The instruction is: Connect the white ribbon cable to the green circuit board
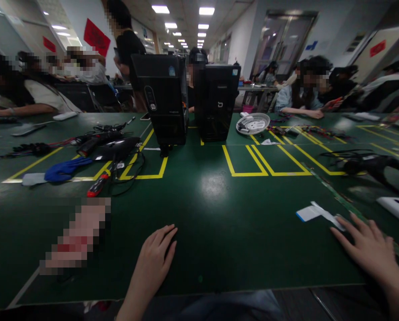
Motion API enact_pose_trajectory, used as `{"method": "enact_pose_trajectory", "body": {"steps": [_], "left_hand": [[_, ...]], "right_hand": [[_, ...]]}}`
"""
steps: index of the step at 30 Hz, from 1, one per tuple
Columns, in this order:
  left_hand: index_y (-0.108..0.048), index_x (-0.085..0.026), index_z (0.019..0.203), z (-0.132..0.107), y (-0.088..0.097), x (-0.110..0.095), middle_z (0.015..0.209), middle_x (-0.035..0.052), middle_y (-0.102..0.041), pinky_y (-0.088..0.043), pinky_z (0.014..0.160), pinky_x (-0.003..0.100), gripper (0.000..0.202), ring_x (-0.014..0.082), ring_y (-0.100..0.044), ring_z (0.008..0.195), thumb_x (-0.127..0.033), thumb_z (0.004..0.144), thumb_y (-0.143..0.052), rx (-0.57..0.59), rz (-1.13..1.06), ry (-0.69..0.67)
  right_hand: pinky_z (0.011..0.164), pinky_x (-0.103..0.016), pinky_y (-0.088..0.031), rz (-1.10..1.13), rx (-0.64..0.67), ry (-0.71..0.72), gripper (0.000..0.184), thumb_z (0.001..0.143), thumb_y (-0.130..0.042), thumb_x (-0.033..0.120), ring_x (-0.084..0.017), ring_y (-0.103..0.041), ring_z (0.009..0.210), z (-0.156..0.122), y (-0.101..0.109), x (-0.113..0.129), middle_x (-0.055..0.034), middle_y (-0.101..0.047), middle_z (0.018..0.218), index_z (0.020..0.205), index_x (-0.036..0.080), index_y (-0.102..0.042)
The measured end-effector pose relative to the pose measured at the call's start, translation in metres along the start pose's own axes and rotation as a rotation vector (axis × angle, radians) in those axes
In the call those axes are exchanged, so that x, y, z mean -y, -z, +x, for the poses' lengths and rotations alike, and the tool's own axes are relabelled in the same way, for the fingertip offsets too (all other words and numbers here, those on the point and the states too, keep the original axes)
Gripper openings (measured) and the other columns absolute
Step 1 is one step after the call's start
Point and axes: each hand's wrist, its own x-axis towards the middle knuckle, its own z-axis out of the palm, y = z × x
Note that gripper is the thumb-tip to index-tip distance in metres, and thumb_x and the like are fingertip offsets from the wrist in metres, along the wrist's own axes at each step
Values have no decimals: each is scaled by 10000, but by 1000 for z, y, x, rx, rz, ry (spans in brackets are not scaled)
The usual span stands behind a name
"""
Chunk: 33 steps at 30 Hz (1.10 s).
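My left hand (157, 252) rests on the green tabletop (219, 254) near its front edge, fingers stretched out, holding nothing. Farther right, my right hand (370, 245) lies on the table with its fingers spread. Its fingertips are at the near end of a folded white flat strip (309, 213) with a blue tip, which looks like a ribbon cable; whether they touch it I cannot tell. To the left of my left hand lies a blurred-out pinkish item (81, 236). Beyond that is a red-and-black screwdriver-like tool (98, 185).
Two black computer towers (162, 102) (219, 102) stand upright ahead. A white basket (253, 124) sits right of them. Blue glove (65, 170) and black cables (102, 133) lie left; a white box-like object (398, 210) and black item (370, 165) lie right. Several people sit around.
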Motion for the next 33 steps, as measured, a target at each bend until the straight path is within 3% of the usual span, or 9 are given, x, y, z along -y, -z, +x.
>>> {"method": "enact_pose_trajectory", "body": {"steps": [3, 6, 13, 17, 22, 24, 26, 30, 33], "left_hand": [[-581, -210, 1265, 0, 0, 0, 1279, 90, -603, -467, 993, 482, 336, 265, -563, 1170, -274, 968, -438, 10, -4, -3], [-585, -218, 1259, 0, -1, 1, 1274, 87, -608, -473, 984, 486, 332, 267, -568, 1164, -271, 963, -444, 3, -8, -4], [-589, -212, 1251, 0, -2, 2, 1269, 85, -614, -476, 986, 476, 329, 261, -573, 1158, -262, 960, -444, -9, 2, -12], [-588, -205, 1252, 0, -3, 3, 1272, 85, -613, -470, 995, 471, 329, 256, -565, 1169, -265, 964, -441, 0, 8, -14], [-589, -201, 1258, 0, -3, 3, 1277, 87, -611, -475, 988, 476, 335, 258, -566, 1171, -264, 963, -443, 11, 6, -11], [-594, -207, 1255, 0, -2, 3, 1278, 84, -611, -477, 986, 480, 334, 260, -568, 1170, -268, 962, -445, 12, 5, -2], [-597, -211, 1254, 0, -2, 2, 1282, 83, -610, -475, 990, 481, 335, 261, -566, 1176, -272, 962, -446, 16, 2, 2], [-602, -216, 1252, 0, -2, 2, 1279, 82, -614, -474, 991, 487, 338, 266, -568, 1176, -280, 959, -447, 10, 4, 8], [-605, -209, 1250, 0, -3, 3, 1274, 87, -618, -484, 977, 499, 342, 273, -575, 1165, -285, 960, -439, 12, 8, 15]], "right_hand": [[1082, -601, -274, 78, -26, 261, 647, 873, -275, 564, -376, -243, 1404, -4, 7, 35, -149, -464, 1422, 1300, 170, -560], [1109, -541, -295, 210, 5, 549, 557, 890, -392, 541, -313, -350, 1367, -8, 16, 91, -123, -538, 1358, 1277, 188, -578], [1170, -526, -184, 360, 300, 1077, 614, 952, -421, 485, -241, -250, 1428, -48, 48, 228, -67, -326, 1539, 1508, 266, -278], [1181, -517, -134, 366, 410, 1196, 687, 934, -430, 546, -249, -170, 1452, -67, 61, 271, -84, -248, 1571, 1519, 233, -253], [1174, -538, -124, 395, 446, 1232, 682, 932, -442, 533, -263, -169, 1452, -72, 68, 288, -87, -253, 1568, 1520, 247, -250], [1167, -560, -111, 394, 386, 1192, 654, 943, -417, 522, -264, -188, 1447, -64, 67, 281, -77, -264, 1565, 1521, 275, -239], [1160, -566, -129, 351, 269, 1029, 619, 954, -361, 532, -270, -221, 1437, -47, 63, 262, -81, -284, 1557, 1510, 274, -273], [1101, -570, -264, 198, -17, 374, 720, 918, -272, 605, -367, -281, 1394, 4, 53, 187, -195, -336, 1502, 1445, 129, -396], [1014, -584, -346, 89, -35, -175, 864, 879, -193, 672, -451, -336, 1335, 27, 46, 111, -307, -319, 1458, 1430, 37, -393]]}}
